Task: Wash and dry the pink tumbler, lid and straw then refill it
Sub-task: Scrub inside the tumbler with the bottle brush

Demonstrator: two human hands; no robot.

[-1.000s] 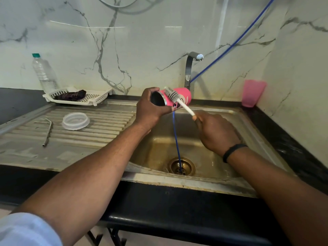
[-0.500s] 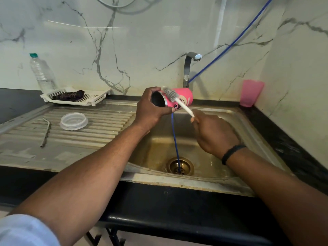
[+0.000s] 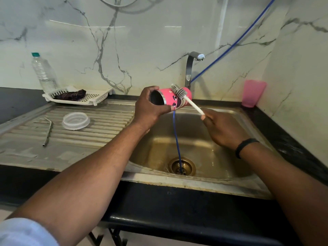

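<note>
My left hand (image 3: 150, 108) grips the pink tumbler (image 3: 174, 99) on its side above the sink, its dark mouth turned toward me and to the left. My right hand (image 3: 221, 127) holds the white handle of a bottle brush (image 3: 182, 95); its bristle head lies against the tumbler's outer wall. The clear lid (image 3: 76, 120) rests flat on the ribbed drainboard at left. A bent metal straw (image 3: 48, 131) lies further left on the same drainboard.
The steel sink (image 3: 195, 181) has a brass drain, into which a blue hose (image 3: 177, 135) runs. The tap (image 3: 192, 68) stands behind the tumbler. A pink cup (image 3: 253, 93) sits at back right. A water bottle (image 3: 44, 71) and a white tray (image 3: 99, 98) with a dark cloth stand at back left.
The brush head has slid a little along the tumbler's outer wall toward its base end. Both hands stay in nearly the same place above the sink.
</note>
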